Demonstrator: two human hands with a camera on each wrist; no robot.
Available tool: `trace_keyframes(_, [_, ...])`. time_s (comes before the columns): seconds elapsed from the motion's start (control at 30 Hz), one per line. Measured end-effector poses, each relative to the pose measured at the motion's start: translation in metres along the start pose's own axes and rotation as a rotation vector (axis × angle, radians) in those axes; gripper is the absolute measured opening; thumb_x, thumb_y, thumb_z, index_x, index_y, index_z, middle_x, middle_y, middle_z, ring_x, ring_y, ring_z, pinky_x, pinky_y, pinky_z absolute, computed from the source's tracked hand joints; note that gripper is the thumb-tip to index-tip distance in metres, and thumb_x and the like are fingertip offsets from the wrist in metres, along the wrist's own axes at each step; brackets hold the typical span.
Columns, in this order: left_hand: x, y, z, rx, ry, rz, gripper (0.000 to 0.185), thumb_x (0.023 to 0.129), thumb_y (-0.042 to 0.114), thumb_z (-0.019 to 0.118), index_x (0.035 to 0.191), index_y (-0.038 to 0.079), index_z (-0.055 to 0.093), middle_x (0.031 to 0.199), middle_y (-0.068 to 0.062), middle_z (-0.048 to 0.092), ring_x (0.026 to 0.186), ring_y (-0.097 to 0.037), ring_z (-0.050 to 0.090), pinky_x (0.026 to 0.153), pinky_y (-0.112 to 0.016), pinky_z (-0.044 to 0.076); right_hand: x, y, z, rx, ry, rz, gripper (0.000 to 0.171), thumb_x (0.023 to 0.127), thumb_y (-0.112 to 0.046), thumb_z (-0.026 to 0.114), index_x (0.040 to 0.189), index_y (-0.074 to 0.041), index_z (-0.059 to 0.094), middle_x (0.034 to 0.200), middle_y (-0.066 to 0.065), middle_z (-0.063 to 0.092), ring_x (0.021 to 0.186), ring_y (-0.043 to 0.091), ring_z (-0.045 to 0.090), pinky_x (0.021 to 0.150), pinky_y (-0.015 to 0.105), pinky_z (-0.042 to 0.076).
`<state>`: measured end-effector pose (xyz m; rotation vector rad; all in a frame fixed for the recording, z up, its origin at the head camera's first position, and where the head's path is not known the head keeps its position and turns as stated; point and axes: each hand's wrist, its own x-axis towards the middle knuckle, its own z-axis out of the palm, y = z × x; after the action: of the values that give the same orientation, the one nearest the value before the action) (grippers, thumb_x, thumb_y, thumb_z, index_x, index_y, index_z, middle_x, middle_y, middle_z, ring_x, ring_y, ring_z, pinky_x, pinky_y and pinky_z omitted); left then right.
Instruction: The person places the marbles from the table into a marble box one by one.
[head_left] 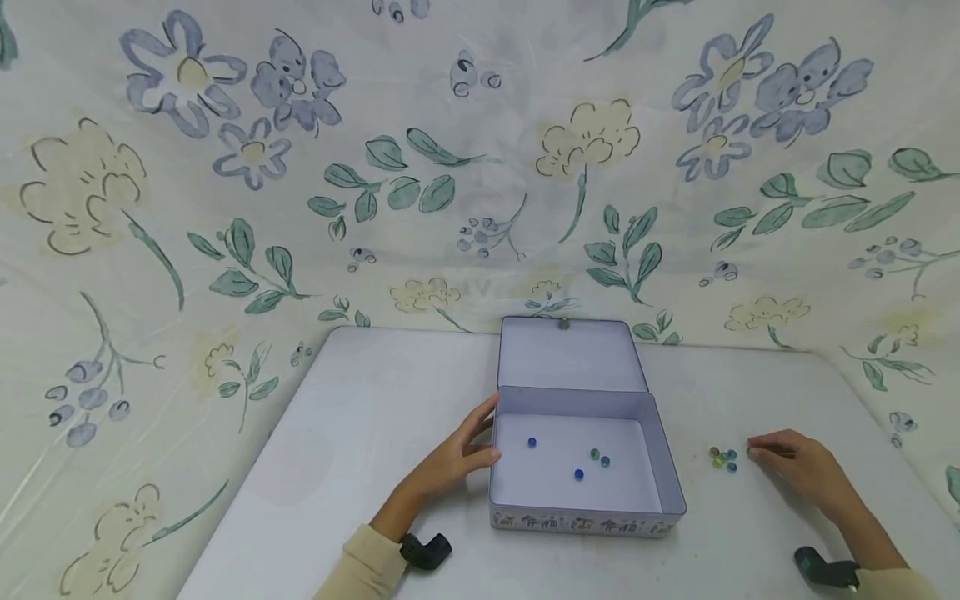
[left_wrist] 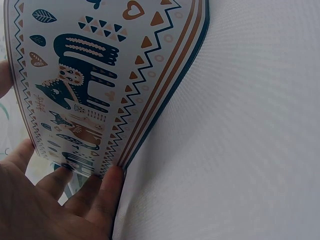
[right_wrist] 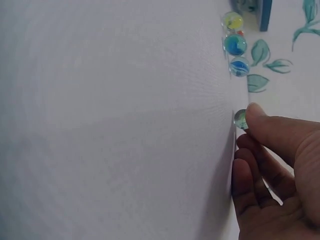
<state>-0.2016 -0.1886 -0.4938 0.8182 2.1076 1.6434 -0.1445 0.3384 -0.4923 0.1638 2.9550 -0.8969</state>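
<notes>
The open tin box (head_left: 585,467) sits near the middle of the tabletop (head_left: 360,433), lid (head_left: 567,354) tilted up at its far side, four marbles (head_left: 578,474) scattered apart on its floor. The left hand (head_left: 457,454) rests against the box's left wall with straight fingers (left_wrist: 107,187), holding nothing. If that hand eases off or pushes sideways, the box could slide on the smooth tabletop, and the marbles inside would likely roll.

To the right of the box lies a small cluster of marbles (head_left: 723,457), touching or nearly so. The right hand (head_left: 798,467) is just right of the cluster, and its thumb and fingertips (right_wrist: 257,112) appear to pinch a single clear greenish marble (right_wrist: 240,119) low against the tabletop. The pinch looks light, taken at the very tips; a round glass marble could squirt out and roll toward the near or right edge. A brush of the fingers against the cluster could scatter it too.

In the head view the pinched marble is hidden behind the fingers, and the cluster's count is hard to make out there. The left wrist view shows only the box's patterned outer wall, cut off at the top. The right wrist view cuts off the box except for one dark corner.
</notes>
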Motion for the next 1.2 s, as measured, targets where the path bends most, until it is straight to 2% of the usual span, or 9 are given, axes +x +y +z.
trace_keyframes(0.43, [0.0009, 0.0008, -0.0011, -0.008, 0.007, -0.011, 0.080, 0.099, 0.030, 0.060, 0.162, 0.028, 0.011, 0.170, -0.004, 0.005, 0.153, -0.042, 0.018, 0.118, -0.058, 0.034, 0.0001, -0.0018, -0.0001, 0.004, -0.005, -0.009, 0.032, 0.095, -0.026, 0.067, 0.114, 0.000, 0.070, 0.119, 0.025, 0.066, 0.113, 0.048, 0.059, 0.091, 0.058, 0.052])
trace_keyframes(0.77, [-0.0002, 0.0007, -0.0002, 0.007, 0.008, -0.006, 0.080, 0.099, 0.028, 0.060, 0.162, 0.027, 0.011, 0.170, -0.005, 0.005, 0.153, -0.043, 0.019, 0.117, -0.060, 0.033, 0.0012, 0.0006, -0.0006, 0.057, -0.028, 0.083, 0.044, 0.099, -0.036, 0.061, 0.122, 0.001, 0.065, 0.130, 0.031, 0.060, 0.124, 0.052, 0.051, 0.096, 0.062, 0.047])
trace_keyframes(1.2, [0.0000, -0.0017, 0.0003, -0.001, 0.012, -0.002, 0.080, 0.099, 0.029, 0.061, 0.162, 0.027, 0.012, 0.170, -0.005, 0.005, 0.153, -0.043, 0.019, 0.117, -0.059, 0.034, 0.0007, -0.0043, -0.0033, 0.085, -0.026, 0.060, 0.043, 0.101, -0.033, 0.058, 0.124, 0.003, 0.064, 0.130, 0.030, 0.061, 0.123, 0.051, 0.053, 0.095, 0.058, 0.051])
